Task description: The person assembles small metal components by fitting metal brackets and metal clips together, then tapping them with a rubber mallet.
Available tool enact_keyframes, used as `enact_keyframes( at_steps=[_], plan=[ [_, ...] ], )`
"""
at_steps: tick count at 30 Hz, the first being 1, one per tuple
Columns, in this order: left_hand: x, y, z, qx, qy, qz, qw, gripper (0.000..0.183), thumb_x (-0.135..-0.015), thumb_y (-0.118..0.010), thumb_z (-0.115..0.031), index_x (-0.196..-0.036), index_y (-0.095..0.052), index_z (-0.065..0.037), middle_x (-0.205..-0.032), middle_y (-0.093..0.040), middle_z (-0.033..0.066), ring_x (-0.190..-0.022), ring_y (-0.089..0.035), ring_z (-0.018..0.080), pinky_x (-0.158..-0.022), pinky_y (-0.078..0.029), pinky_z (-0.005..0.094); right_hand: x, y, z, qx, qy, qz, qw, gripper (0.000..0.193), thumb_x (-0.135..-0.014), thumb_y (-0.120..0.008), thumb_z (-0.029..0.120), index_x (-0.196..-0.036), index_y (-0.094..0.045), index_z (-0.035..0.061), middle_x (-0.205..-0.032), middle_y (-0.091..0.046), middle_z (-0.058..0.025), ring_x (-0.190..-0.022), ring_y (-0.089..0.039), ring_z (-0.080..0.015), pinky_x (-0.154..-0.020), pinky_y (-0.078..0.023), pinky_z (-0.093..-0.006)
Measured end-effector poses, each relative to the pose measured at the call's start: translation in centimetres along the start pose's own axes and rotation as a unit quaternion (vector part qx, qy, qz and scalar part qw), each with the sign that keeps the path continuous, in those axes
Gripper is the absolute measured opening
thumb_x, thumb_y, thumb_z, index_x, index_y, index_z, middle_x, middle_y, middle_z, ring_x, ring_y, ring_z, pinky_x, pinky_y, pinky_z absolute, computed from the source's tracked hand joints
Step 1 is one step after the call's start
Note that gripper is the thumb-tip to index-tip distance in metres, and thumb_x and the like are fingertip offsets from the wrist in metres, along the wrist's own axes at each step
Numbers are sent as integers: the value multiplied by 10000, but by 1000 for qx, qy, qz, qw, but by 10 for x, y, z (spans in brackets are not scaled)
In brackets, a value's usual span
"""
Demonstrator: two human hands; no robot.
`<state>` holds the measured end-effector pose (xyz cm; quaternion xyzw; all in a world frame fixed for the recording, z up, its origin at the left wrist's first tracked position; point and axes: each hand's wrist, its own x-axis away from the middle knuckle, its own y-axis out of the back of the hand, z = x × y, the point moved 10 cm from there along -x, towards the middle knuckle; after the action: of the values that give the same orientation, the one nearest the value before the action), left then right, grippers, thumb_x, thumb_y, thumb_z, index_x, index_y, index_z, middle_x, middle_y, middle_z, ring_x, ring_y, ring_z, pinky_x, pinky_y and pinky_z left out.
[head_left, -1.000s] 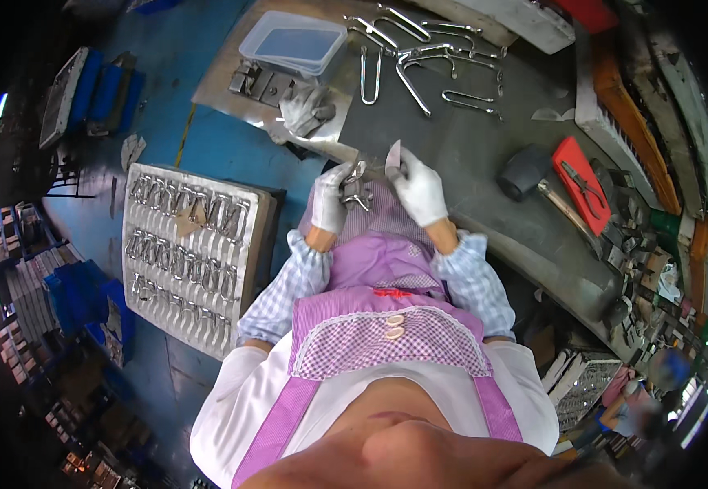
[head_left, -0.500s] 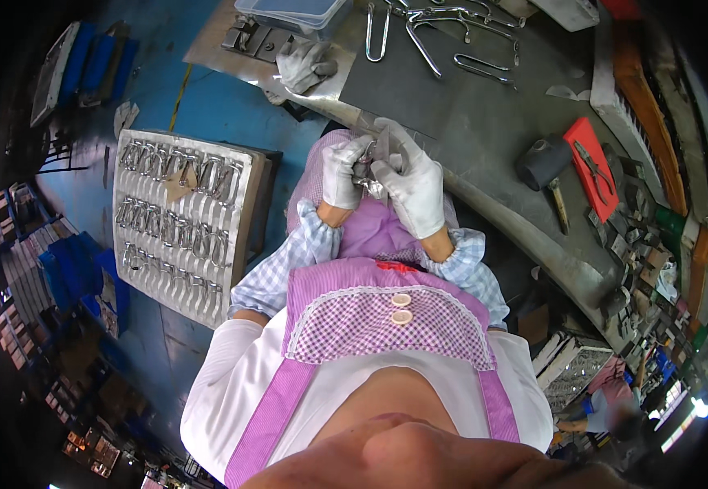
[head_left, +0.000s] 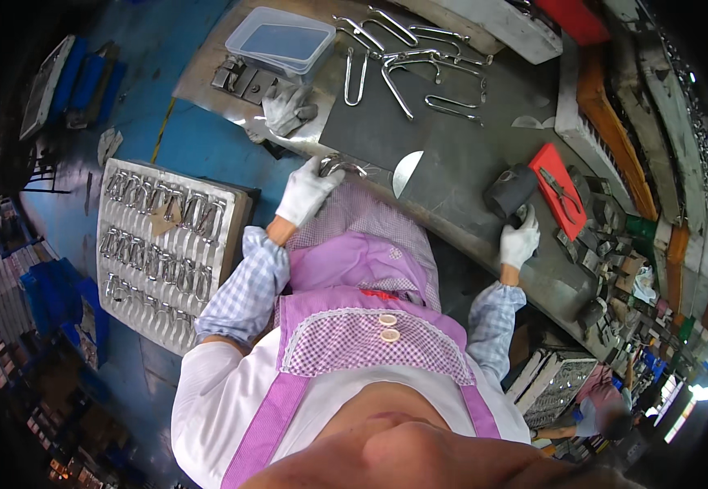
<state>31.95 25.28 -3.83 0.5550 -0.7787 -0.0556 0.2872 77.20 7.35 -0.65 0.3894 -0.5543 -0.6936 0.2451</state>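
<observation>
At L grip [head_left: 309, 191]: shiny metal pc [head_left: 356, 169]

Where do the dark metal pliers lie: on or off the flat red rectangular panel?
On: the pliers rest on the panel, whose red surface shows on both sides.

We looked down from head height through a wide fisheye, close above the apron [head_left: 378, 336], with the left hand [head_left: 308, 194] and right hand [head_left: 519, 243] ahead. Forward and rightward we faced the bench [head_left: 468, 183], leftward the floor [head_left: 207, 147].
</observation>
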Motion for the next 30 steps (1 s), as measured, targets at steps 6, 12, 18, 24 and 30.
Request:
enact_keyframes(
  at_steps=[6, 12, 18, 24, 30],
  plan=[
    [-10, -10, -75, -53, -127, 62, 989, 429, -925, -583, -360, -1148, -604, 5, -923, -680, 229, -869, -672, 359, -770, -517, 411, 28, -89, 65, -758, -336, 362, 426, 262, -962, -591, 314, -992, -590, 53, -615, -437, 46, -438, -354, -42, -414, -272, -211],
    [-77, -84, 33, -21, -121, 37, 992, 320, -967, -514, -289, -1072, -653, -22, -746, -630, 59, -550, -568, 133, -507, -440, 306, -16, 121, 224, -597, 12, 351, 721, 380, -979, -540, 390, -947, -586, 14, -589, -476, 4, -412, -362, -44, -365, -200, -218],
    [-71, -88, 24, 122, 32, 41, 991, 306, -955, -535, -272, -1100, -649, -27, -806, -653, 59, -617, -600, 134, -569, -470, 299, 24, -2, 216, -268, 240, 144, 922, 205, -850, -638, 244, -952, -708, 80, -885, -708, -106, -818, -681, -335, -801, -546, -412],
    [-16, -64, -10, 36, 51, 128, 990, 422, -911, -624, -320, -1184, -612, 1, -943, -682, 102, -850, -648, 118, -741, -499, 256, -26, 68, 74, -6, 89, -9, 996, 192, -798, -671, 258, -921, -709, 116, -799, -669, -150, -732, -668, -342, -627, -516, -447],
    [6, -71, -33, 129, -32, 216, 967, 438, -952, -614, -357, -1196, -592, 7, -975, -664, 54, -953, -592, 110, -858, -475, 271, 24, -7, 241, -50, 171, 87, 980, 674, -713, -771, 344, -1282, -544, 64, -883, -637, -120, -696, -612, -292, -662, -478, -426]
  ],
)
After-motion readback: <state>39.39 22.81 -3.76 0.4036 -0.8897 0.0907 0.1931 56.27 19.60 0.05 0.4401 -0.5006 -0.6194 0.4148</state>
